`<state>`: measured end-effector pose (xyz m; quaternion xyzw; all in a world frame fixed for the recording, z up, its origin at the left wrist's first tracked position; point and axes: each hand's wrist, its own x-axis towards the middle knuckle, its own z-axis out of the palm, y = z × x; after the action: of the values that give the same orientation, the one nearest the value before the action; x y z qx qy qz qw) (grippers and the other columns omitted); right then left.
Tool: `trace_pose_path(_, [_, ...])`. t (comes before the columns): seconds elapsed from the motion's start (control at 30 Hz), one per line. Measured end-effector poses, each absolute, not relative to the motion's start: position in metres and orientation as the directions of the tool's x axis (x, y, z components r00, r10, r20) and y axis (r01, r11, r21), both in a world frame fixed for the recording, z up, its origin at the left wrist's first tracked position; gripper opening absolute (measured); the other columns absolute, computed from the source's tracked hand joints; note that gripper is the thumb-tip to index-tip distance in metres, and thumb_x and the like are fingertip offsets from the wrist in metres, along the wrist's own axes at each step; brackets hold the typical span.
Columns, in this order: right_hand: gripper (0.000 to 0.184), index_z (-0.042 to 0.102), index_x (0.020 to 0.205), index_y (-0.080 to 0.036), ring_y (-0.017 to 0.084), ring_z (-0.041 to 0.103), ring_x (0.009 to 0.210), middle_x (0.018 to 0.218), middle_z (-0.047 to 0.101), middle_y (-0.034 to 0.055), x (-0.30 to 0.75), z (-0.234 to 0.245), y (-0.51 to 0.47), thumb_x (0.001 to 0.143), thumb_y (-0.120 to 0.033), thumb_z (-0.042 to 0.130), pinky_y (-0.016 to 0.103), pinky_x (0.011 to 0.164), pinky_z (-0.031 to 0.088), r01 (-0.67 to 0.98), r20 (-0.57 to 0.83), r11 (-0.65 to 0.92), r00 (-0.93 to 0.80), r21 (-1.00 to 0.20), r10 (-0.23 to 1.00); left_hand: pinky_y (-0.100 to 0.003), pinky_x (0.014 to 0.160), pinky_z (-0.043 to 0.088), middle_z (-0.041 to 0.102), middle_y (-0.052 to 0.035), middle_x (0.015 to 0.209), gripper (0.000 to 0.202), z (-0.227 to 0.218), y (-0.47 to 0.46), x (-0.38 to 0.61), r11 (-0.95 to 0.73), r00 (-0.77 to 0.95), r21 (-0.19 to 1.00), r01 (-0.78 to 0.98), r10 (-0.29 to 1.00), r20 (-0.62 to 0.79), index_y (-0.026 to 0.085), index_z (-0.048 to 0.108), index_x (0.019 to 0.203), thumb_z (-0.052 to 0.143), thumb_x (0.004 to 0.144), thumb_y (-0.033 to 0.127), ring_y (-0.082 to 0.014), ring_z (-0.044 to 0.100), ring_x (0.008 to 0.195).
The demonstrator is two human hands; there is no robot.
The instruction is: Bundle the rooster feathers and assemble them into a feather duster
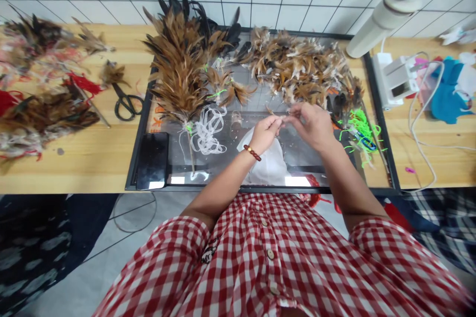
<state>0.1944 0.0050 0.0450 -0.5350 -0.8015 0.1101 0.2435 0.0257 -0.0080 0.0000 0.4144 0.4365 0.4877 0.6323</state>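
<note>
My left hand (pixel 265 132), with a bead bracelet on the wrist, and my right hand (pixel 313 125) meet over the glass work mat (pixel 156 109). Both pinch something thin and small between the fingertips, perhaps a feather; it is too small to name. A loose heap of brown feathers (pixel 297 67) lies just beyond the hands. A tied bundle of long brown and black feathers (pixel 182 67) lies to the left on the mat. Under my left wrist sits a white bag (pixel 269 166). White cord loops (pixel 208 131) lie next to the bundle.
A black phone (pixel 152 160) rests at the mat's left corner and black scissors (pixel 125 103) on the wooden table. More feather bundles (pixel 40 109) lie at far left. Green ties (pixel 360 129), a white power strip (pixel 383 79), cables and a white bottle (pixel 383 20) are at right.
</note>
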Motion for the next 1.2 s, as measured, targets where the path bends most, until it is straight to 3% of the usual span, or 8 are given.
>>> trace_pose_path(0.17, [0.019,0.076,0.094,-0.021,0.023,0.068,0.082,0.09,0.075,0.0086,0.212,0.036,0.023,0.092,-0.034,0.063,0.037,0.079,0.051,0.789,0.292,0.32,-0.186,-0.524,0.938,-0.021,0.058,0.039,0.052,0.0058,0.055,0.029,-0.001,-0.007,0.028,0.209,0.085,0.875,-0.438,0.978,-0.192,0.018,0.064,0.069,0.072,0.093,0.033,-0.0063,0.045,0.052])
trace_pose_path(0.47, [0.019,0.08,0.092,-0.019,0.026,0.069,0.086,0.099,0.076,0.0137,0.201,0.023,0.06,0.088,-0.032,0.068,0.033,0.069,0.045,0.977,0.133,0.11,-0.087,-0.184,0.987,-0.019,0.056,0.039,0.051,0.0066,0.056,0.031,-0.001,0.005,0.02,0.084,-0.226,0.771,-0.632,0.931,-0.287,0.018,0.059,0.07,0.072,0.094,0.034,-0.0048,0.045,0.051])
trace_pose_path(0.53, [0.017,0.08,0.089,-0.018,0.024,0.068,0.084,0.095,0.075,0.013,0.201,0.023,0.063,0.087,-0.028,0.066,0.033,0.07,0.045,0.955,0.138,0.139,-0.105,-0.262,0.985,-0.019,0.056,0.039,0.052,0.0067,0.057,0.03,0.0,0.006,0.02,0.075,-0.239,0.765,-0.639,0.926,-0.291,0.018,0.06,0.071,0.07,0.094,0.031,-0.0044,0.045,0.05])
trace_pose_path(0.6, [0.017,0.078,0.085,-0.018,0.021,0.066,0.08,0.088,0.073,0.0101,0.201,0.026,0.059,0.088,-0.03,0.065,0.033,0.072,0.047,0.861,0.2,0.212,-0.131,-0.463,0.971,-0.019,0.056,0.039,0.052,0.0068,0.057,0.03,0.001,0.006,0.02,0.084,-0.237,0.766,-0.637,0.924,-0.299,0.018,0.059,0.07,0.071,0.094,0.032,-0.0043,0.045,0.051])
trace_pose_path(0.77, [0.039,0.07,0.082,-0.021,0.014,0.057,0.063,0.072,0.068,0.0017,0.18,0.035,0.028,0.082,-0.06,0.076,0.03,0.062,0.047,0.318,0.126,0.163,-0.132,-0.934,0.983,-0.021,0.066,0.047,0.062,0.0044,0.068,0.025,-0.001,0.003,0.026,0.116,-0.191,0.756,-0.645,0.933,-0.306,0.018,0.064,0.076,0.077,0.09,0.035,-0.0056,0.056,0.061])
trace_pose_path(0.93, [0.062,0.056,0.091,-0.027,0.014,0.058,0.057,0.068,0.068,-0.0034,0.146,0.029,0.008,0.06,-0.065,0.092,0.028,0.055,0.048,0.017,-0.02,-0.019,-0.076,-1.0,0.997,-0.022,0.072,0.05,0.065,0.0042,0.069,0.024,-0.003,0.001,0.028,0.153,-0.14,0.735,-0.661,0.937,-0.321,0.018,0.069,0.078,0.083,0.084,0.037,-0.0071,0.058,0.066])
trace_pose_path(1.1, [0.065,0.046,0.086,-0.027,0.01,0.048,0.048,0.059,0.058,-0.0078,0.136,0.018,0.007,0.06,-0.066,0.091,0.024,0.048,0.039,-0.011,-0.067,-0.068,-0.063,-0.998,0.996,-0.023,0.075,0.052,0.071,0.0002,0.076,0.023,0.006,-0.002,0.028,0.193,-0.042,0.729,-0.657,0.956,-0.292,0.017,0.072,0.076,0.086,0.08,0.036,-0.0095,0.062,0.072])
trace_pose_path(1.2, [0.058,0.052,0.09,-0.027,0.01,0.047,0.049,0.059,0.056,-0.0081,0.151,0.019,0.008,0.065,-0.065,0.087,0.026,0.051,0.04,0.051,-0.074,-0.065,-0.2,-0.997,0.977,-0.022,0.078,0.051,0.07,-0.0001,0.078,0.027,0.009,0.0,0.024,0.155,-0.072,0.742,-0.652,0.962,-0.264,0.017,0.067,0.068,0.083,0.083,0.033,-0.0091,0.063,0.077])
